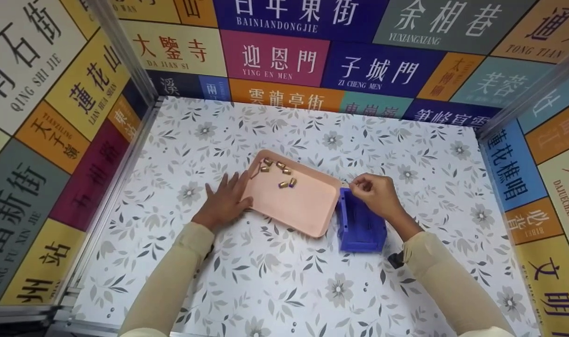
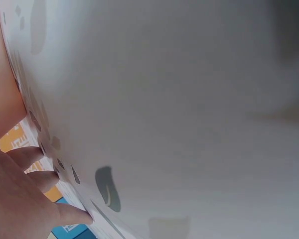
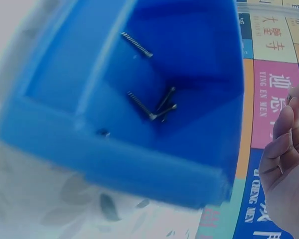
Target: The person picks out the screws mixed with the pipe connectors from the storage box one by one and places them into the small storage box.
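My left hand (image 1: 224, 200) lies spread beside the pink tray (image 1: 296, 220), its fingers straight and its thumb against the tray's left rim. Several small brass-coloured cylinders (image 1: 287, 172) lie in the tray's far left part, and a thin screw-like piece (image 1: 255, 174) rests by its left wall. Above the far end of the blue bin (image 1: 361, 245), my right hand (image 1: 377, 191) pinches a small thin screw (image 1: 344, 181) between thumb and fingertips; the fingers mostly cover it. Several loose screws (image 3: 137, 45) show inside the bin in the right wrist view.
The bin stands close to the tray's right side. A white tabletop (image 1: 284, 285) with a leaf and flower pattern lies under everything. Panels with street names (image 1: 275, 56) enclose the back and both sides, with metal posts (image 1: 125, 51) at the corners.
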`<state>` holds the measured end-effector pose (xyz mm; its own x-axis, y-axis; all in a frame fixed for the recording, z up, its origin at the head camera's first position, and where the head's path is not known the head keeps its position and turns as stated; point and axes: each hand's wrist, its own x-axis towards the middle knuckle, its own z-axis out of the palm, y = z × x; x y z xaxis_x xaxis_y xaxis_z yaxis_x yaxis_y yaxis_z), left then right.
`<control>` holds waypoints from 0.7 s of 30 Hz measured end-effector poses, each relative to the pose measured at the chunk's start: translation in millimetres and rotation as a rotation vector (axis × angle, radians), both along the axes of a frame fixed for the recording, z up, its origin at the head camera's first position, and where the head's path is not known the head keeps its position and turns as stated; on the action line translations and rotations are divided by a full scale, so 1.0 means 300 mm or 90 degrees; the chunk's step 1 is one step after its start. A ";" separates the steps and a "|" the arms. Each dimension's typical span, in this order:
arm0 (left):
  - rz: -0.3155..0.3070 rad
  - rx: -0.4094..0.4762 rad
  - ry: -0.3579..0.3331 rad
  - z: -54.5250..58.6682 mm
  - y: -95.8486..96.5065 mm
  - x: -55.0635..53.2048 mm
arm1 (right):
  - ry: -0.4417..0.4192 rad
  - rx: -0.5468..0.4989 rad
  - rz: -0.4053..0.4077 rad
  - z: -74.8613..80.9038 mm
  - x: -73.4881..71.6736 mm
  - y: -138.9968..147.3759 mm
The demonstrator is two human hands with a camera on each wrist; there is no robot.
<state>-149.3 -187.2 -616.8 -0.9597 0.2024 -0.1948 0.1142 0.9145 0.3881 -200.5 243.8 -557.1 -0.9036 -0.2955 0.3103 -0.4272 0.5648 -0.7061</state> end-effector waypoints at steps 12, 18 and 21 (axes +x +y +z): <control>-0.008 0.003 0.004 0.001 -0.002 -0.001 | -0.018 0.005 -0.039 -0.029 0.046 0.090; -0.010 0.004 0.007 0.000 -0.005 0.002 | -0.037 0.015 -0.030 -0.041 0.064 0.111; -0.012 0.007 0.008 0.002 -0.007 0.003 | -0.051 0.014 -0.029 -0.041 0.073 0.115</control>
<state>-148.4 -189.2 -616.3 -0.9579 0.2231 -0.1807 0.1368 0.9080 0.3961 -178.6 278.3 -569.4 -0.9378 -0.2601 0.2301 -0.3436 0.5984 -0.7238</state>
